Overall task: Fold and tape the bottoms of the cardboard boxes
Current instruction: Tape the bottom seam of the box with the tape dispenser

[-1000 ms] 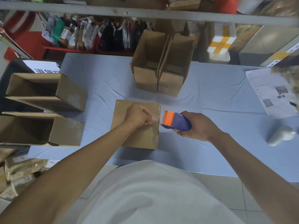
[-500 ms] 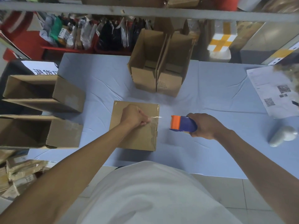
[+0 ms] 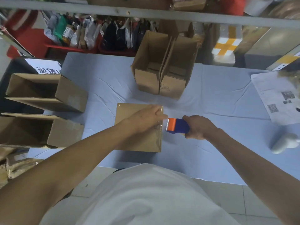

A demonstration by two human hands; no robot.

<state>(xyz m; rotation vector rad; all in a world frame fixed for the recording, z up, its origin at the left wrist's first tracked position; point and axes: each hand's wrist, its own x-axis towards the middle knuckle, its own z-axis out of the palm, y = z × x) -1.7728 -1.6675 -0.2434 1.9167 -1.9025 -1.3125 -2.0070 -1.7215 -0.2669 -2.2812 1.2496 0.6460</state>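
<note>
Head view puts the box point(image 3: 138, 127) in front of me on the blue table point(image 3: 211, 151), bottom side up, flaps folded flat. My left hand point(image 3: 144, 118) lies across its top near the right edge, fingers straight and close together, pressing down on the clear tape point(image 3: 159, 127) that runs along that edge. The fingertips reach just past the box's right side, almost to the dispenser.

My right hand point(image 3: 197, 127) grips the tape dispenser point(image 3: 177, 126), fingers curled round its blue body. The orange cutter end points left and sits just beside the box's right edge, close to my left fingertips. I cannot tell whether a strand of tape links the dispenser to the box.

Two open boxes point(image 3: 162, 69) stand side by side at the far middle of the table, touching each other. Two more boxes point(image 3: 43, 109) lie on their sides at the left edge, open ends facing left, one nearer me than the other. A printed sheet point(image 3: 276, 98) with QR codes lies at the far right, and a grey scanner point(image 3: 284, 142) rests near it, closer to me.
</note>
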